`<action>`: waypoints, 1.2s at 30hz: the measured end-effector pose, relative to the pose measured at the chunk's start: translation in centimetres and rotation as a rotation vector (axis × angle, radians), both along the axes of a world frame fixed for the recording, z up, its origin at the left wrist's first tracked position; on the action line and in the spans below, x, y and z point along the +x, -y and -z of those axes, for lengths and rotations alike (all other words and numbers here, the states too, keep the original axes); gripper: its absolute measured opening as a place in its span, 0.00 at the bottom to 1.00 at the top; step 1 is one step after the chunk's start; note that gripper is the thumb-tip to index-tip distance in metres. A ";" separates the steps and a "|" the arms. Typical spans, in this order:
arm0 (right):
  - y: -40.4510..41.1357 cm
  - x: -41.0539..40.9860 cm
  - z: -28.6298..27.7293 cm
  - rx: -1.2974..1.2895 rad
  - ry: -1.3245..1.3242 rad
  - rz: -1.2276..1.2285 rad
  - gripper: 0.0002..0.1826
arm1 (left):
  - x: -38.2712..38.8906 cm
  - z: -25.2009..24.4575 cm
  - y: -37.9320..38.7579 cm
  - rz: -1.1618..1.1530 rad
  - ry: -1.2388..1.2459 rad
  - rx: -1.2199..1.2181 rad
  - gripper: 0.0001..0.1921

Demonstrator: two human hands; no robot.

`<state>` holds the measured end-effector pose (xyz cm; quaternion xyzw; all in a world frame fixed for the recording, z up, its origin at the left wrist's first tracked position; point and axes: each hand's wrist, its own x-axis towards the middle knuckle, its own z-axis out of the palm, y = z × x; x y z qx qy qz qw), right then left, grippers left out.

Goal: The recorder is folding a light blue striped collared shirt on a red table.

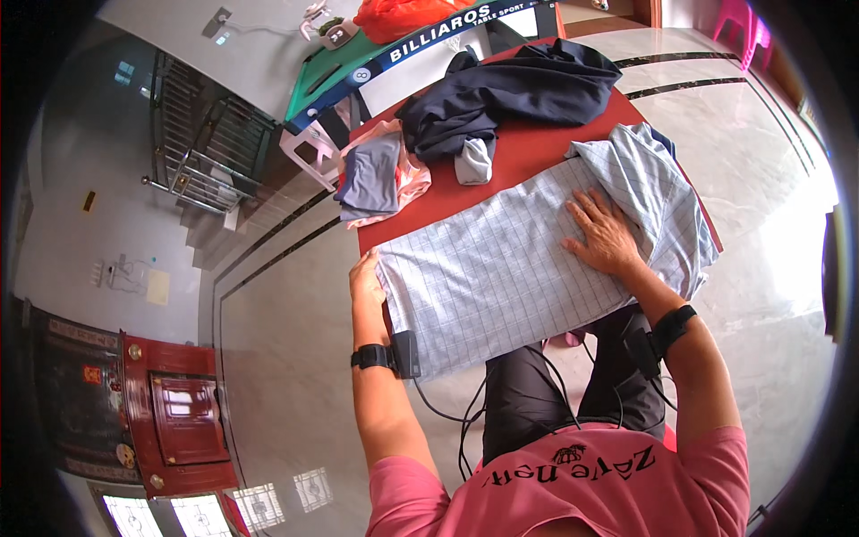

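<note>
A light grey checked garment, apparently a shirt, lies spread over a red table, its lower edge hanging toward my legs. My left hand is at the garment's left edge, near its upper corner, and grips the cloth there; some of the fingers are hidden. Flat on the cloth, right of the middle, rests my right hand, its fingers apart and holding nothing. To the right of that hand the garment bunches in loose folds. Both wrists carry black strapped devices with cables.
Dark navy clothing lies heaped at the table's far side. A folded grey cloth sits on a pink patterned one at the left. Beyond stands a billiard table bearing a red bag. Cables hang by my legs.
</note>
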<state>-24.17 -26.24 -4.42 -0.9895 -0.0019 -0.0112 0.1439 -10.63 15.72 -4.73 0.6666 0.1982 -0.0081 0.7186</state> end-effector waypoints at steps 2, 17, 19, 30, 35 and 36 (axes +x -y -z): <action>0.0 0.0 0.1 0.006 -0.003 -0.001 0.38 | -0.2 0.1 -0.5 0.094 -0.052 -0.170 0.23; 0.2 -0.1 0.3 0.001 0.031 -0.009 0.38 | -1.0 -1.1 -0.4 0.338 -0.342 -0.148 0.31; 0.2 -0.1 0.2 -0.002 0.014 -0.005 0.38 | -1.1 -0.7 -0.3 0.341 -0.315 -0.173 0.29; 0.2 0.0 0.4 -0.011 0.008 -0.005 0.38 | -3.1 -1.4 0.9 0.341 -0.180 -0.338 0.17; 0.1 0.1 0.5 -0.024 0.011 -0.003 0.38 | -2.6 0.5 0.4 0.381 -0.164 -0.495 0.16; 0.1 0.1 0.5 -0.034 0.004 0.000 0.39 | -2.5 0.9 0.4 0.372 -0.146 -0.529 0.16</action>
